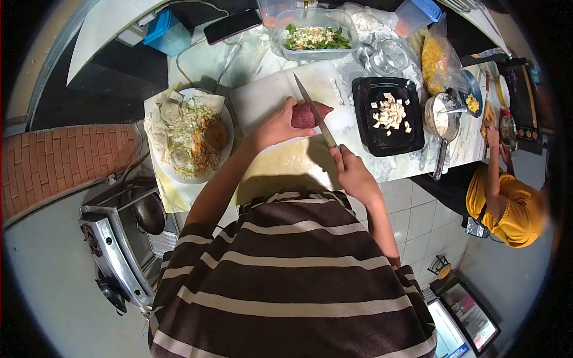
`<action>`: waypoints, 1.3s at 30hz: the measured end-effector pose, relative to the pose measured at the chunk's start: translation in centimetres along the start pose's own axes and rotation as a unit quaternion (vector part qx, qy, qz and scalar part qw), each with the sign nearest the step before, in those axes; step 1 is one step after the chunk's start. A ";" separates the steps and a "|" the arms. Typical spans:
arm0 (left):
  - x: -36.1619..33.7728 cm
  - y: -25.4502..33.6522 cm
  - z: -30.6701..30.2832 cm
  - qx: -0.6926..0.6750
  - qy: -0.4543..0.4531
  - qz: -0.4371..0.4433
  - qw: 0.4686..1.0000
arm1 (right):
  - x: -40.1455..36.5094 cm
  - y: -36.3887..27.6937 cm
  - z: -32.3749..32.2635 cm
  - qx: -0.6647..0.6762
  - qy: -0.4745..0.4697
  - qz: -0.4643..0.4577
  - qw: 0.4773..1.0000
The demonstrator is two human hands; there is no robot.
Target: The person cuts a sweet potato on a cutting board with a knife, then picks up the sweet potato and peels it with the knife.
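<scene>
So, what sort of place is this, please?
Probably a kitchen, perhaps a small commercial one: there is a metal stove with a dark wok at the left, and a white cutting board on the counter.

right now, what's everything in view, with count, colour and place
tuber: one, maroon, on board
knife: one, grey blade, across tuber
board: one, white, centre
tray of white cubes: one, black, right of board
container of greens: one, clear, behind board
plate of shredded vegetables: one, white, left of board
phone: one, black, back left
tub: one, blue, back left
saucepan: one, silver, right of tray
bag: one, clear, back right
stove: one, silver, lower left
person: one, yellow top, far right
left hand: one, holding tuber
right hand: one, gripping knife
</scene>
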State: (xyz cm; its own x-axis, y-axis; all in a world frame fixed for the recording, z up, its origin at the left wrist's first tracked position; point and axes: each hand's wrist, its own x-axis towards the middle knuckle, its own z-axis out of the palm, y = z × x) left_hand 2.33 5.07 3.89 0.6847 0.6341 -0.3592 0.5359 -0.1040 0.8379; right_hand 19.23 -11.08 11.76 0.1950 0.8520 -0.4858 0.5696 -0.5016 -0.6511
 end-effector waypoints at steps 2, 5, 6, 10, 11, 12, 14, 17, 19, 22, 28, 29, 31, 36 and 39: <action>0.2 -0.2 0.0 -0.003 0.000 0.010 1.000 | 0.2 -0.3 -0.5 0.007 -0.006 -0.006 1.000; 0.5 -0.3 -0.4 -0.010 -0.006 0.025 1.000 | 0.3 -2.2 -2.6 0.063 -0.079 0.095 0.990; 0.5 -0.2 -0.5 -0.013 -0.011 0.031 0.999 | 0.5 -2.4 -3.3 0.071 -0.113 0.117 0.984; 0.7 -0.5 0.0 -0.031 0.010 0.034 0.999 | 1.0 -1.9 -3.3 0.037 -0.113 0.092 0.989; 0.3 -0.2 0.1 -0.017 0.012 0.012 1.000 | 1.1 -1.3 -2.7 -0.003 -0.079 0.052 0.995; 0.0 0.2 0.1 -0.004 0.013 -0.010 1.000 | 1.1 -0.5 -1.8 -0.003 -0.081 0.051 0.995; 0.0 0.0 0.5 0.020 0.029 -0.008 0.999 | 0.6 0.7 -0.2 -0.023 0.008 -0.043 0.999; -0.2 0.1 0.9 0.054 0.047 0.006 0.997 | -0.9 -0.3 1.6 -0.046 0.026 0.015 0.998; -0.2 0.1 1.1 0.064 0.050 0.017 0.997 | -1.1 0.7 3.0 -0.052 0.040 0.008 0.998; -0.5 0.4 2.0 0.122 0.090 0.023 0.988 | -1.2 1.3 3.8 -0.041 0.049 0.015 0.998; -0.4 -0.7 3.1 0.198 0.137 0.040 0.970 | -1.9 -0.2 2.1 -0.048 0.032 0.022 0.998; -0.3 -1.0 3.2 0.216 0.141 0.044 0.965 | -1.9 -0.5 2.0 -0.046 0.027 0.027 0.998; 0.0 -1.4 3.2 0.233 0.146 0.048 0.960 | -1.7 -0.9 1.6 -0.045 0.023 0.030 0.998; 0.2 -1.9 3.6 0.272 0.142 0.061 0.950 | -1.2 -1.2 0.4 -0.073 0.020 0.035 0.997; 0.2 -2.0 3.6 0.266 0.166 0.096 0.945 | -1.2 -0.7 0.6 -0.060 0.043 0.006 0.997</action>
State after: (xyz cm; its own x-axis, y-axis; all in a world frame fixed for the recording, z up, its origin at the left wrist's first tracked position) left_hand 3.22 2.63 0.67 0.6495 0.7603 0.0016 0.6500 -0.5564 0.5175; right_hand 18.13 -11.82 12.40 0.2668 0.8580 -0.4390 0.6572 -0.4951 -0.5683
